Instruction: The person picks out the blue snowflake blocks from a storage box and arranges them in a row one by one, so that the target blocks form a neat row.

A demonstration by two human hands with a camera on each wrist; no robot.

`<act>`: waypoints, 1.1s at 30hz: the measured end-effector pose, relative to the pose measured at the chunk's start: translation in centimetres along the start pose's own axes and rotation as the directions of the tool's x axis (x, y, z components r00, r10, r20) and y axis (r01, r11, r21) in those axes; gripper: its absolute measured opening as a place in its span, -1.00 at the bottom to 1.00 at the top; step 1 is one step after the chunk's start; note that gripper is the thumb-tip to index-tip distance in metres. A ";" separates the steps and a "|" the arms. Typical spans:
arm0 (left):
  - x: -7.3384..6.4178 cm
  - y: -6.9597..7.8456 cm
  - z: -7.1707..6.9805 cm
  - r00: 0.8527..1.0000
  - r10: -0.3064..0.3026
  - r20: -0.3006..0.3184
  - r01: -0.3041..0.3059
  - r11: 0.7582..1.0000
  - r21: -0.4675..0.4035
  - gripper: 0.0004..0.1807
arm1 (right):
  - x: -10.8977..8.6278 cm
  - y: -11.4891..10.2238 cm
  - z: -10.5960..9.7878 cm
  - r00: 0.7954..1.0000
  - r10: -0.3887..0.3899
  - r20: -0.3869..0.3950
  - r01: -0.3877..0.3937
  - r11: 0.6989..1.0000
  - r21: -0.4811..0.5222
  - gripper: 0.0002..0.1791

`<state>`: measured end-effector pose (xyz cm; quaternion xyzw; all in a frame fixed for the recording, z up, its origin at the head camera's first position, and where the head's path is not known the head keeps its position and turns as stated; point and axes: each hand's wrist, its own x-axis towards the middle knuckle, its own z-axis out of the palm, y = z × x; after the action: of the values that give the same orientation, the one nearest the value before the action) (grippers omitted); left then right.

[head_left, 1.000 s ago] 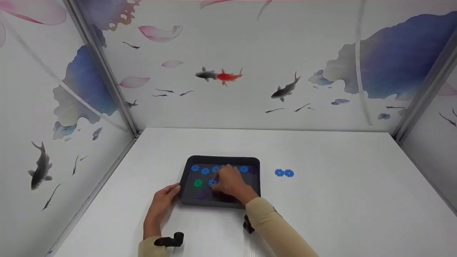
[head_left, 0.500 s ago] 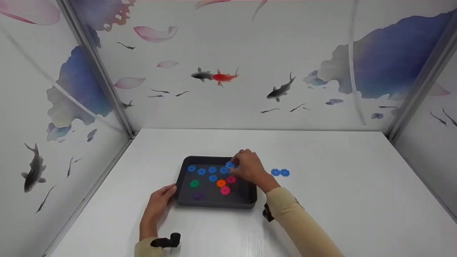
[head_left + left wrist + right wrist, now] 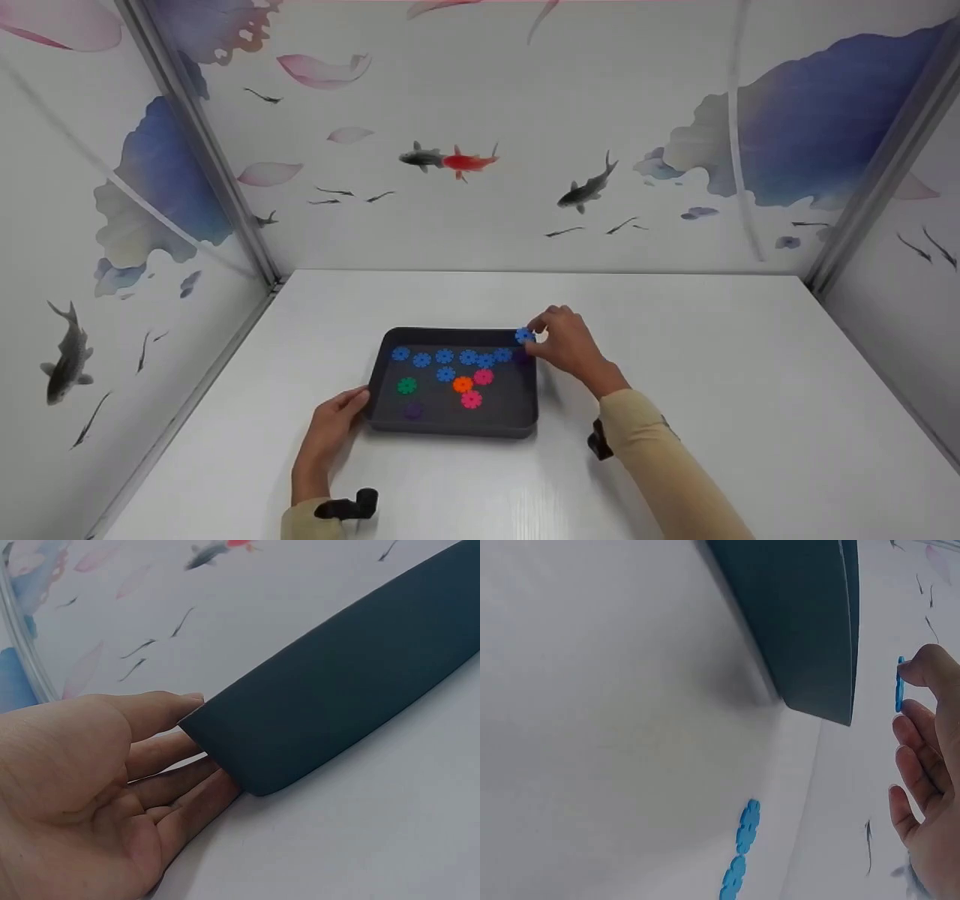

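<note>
The right hand (image 3: 570,342) pinches a blue disc (image 3: 524,335) by opposite edges, leaving its face uncovered, above the tray (image 3: 450,431). The left hand (image 3: 334,429) grips the tray's side, seemingly to steady it, though its fingertips are partly hidden. Other discs (image 3: 463,385) lie between the hands.

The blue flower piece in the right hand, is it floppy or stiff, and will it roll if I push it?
The blue flower piece is probably stiff: edge-on, it looks straight, pinched in the right hand. It's likely light, since it's so thin. Laid flat like the two blue pieces on the table, it would probably slide, not roll.
</note>
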<state>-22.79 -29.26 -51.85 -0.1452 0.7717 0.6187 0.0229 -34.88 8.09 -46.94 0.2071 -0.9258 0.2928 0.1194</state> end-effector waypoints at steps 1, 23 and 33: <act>0.0 0.0 0.0 1.000 -0.002 0.002 0.002 1.000 0.000 -0.41 | -0.2 0.5 -0.1 1.000 0.012 -0.001 -0.012 1.000 0.004 -0.73; -0.2 0.0 0.2 1.000 -0.001 -0.009 0.000 0.999 -0.049 -0.44 | -3.8 8.6 -4.5 0.983 0.180 0.039 -0.179 0.984 -0.022 -0.66; -0.2 -0.1 0.2 1.000 -0.003 0.007 0.004 0.995 -0.096 -0.43 | -4.9 10.7 -5.3 0.951 0.274 0.140 -0.277 0.961 0.002 -0.65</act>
<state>-22.64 -29.01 -51.95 -0.1453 0.7407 0.6557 0.0195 -34.86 20.74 -49.67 0.0971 -0.9485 0.3015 0.0104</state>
